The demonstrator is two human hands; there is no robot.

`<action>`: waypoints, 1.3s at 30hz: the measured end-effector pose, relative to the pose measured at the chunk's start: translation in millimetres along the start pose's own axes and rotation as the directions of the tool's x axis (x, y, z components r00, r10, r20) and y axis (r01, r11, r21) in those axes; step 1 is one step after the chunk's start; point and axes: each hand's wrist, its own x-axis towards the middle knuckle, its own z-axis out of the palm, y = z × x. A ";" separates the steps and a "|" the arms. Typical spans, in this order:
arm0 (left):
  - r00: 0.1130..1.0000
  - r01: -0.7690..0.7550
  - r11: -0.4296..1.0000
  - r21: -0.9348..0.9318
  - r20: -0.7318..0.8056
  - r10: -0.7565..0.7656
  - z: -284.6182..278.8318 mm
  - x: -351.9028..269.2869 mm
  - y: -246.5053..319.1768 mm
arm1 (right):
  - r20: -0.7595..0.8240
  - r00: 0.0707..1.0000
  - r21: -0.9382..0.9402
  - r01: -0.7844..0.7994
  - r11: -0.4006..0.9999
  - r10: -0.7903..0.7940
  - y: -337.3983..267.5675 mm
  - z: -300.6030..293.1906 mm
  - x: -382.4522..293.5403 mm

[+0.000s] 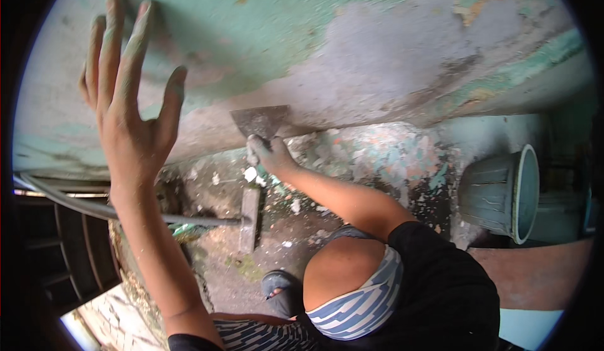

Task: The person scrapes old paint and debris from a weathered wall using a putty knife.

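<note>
My left hand [137,100] is raised against the painted wall [278,30], fingers spread and nothing in its grasp. Its fingertips seem to touch the green paint, and dust coats them. In my right hand [274,156] is a wide-bladed paint scraper [262,118], its blade angled up at the low part of the wall. My fingers hide most of the scraper's handle. Around the blade the green coat is gone, and a pale grey-lilac layer [377,49] shows there. Dust whitens my right fingers too.
Paint flakes [382,157] litter the floor along the wall's foot. A long-handled tool with a flat crosshead [250,219] lies below my left forearm. To the right is a grey plastic bucket [488,195]. My sandalled foot [279,285] and bent knee [347,270] are close by.
</note>
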 end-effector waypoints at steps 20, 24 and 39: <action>0.937 0.143 0.982 -0.122 -0.304 -0.174 -25.1 36.0 25.1 | -0.230 0.886 -0.851 0.017 0.524 -0.402 -260.0 -109.0 -134.8; 0.917 0.144 0.971 -0.191 -0.343 -0.203 -33.7 46.5 29.5 | -0.145 0.909 -0.719 0.174 0.672 -0.391 -324.6 -75.4 -146.0; 0.945 0.187 0.969 -0.160 -0.239 -0.222 -67.0 21.4 7.4 | -0.408 0.875 -0.362 0.106 0.926 -0.260 -251.2 -75.0 -116.3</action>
